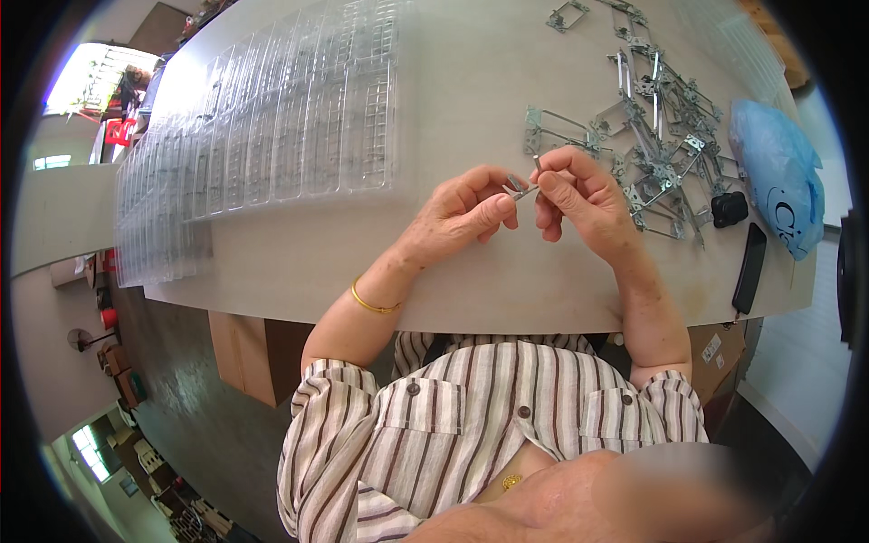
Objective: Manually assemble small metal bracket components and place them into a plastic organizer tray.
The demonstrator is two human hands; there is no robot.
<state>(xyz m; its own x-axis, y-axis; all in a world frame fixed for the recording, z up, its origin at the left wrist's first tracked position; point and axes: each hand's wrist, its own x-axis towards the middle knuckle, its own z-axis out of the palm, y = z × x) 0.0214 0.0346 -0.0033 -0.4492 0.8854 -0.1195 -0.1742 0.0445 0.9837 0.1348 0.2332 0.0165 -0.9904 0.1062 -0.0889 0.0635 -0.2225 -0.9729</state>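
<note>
Over the middle of the table, my left hand (462, 213) and my right hand (584, 195) meet at a small metal bracket (523, 192). Thumb and fingers of the left hand pinch one side of it. My right thumb and forefinger close on its other side, where a short metal end sticks up between the fingers. Most of the bracket's shape is hidden by the fingertips. Just beyond and right of my hands lies a loose heap of metal brackets with long rods (656, 136), some of it close behind the right hand.
Stacked clear plastic trays (281, 109) cover the left of the white table (362, 244). To the right are a blue plastic bag (778, 172), a small black object (729, 209) and a black phone-like slab (749, 270). A cardboard box (243, 353) stands below the table's front edge.
</note>
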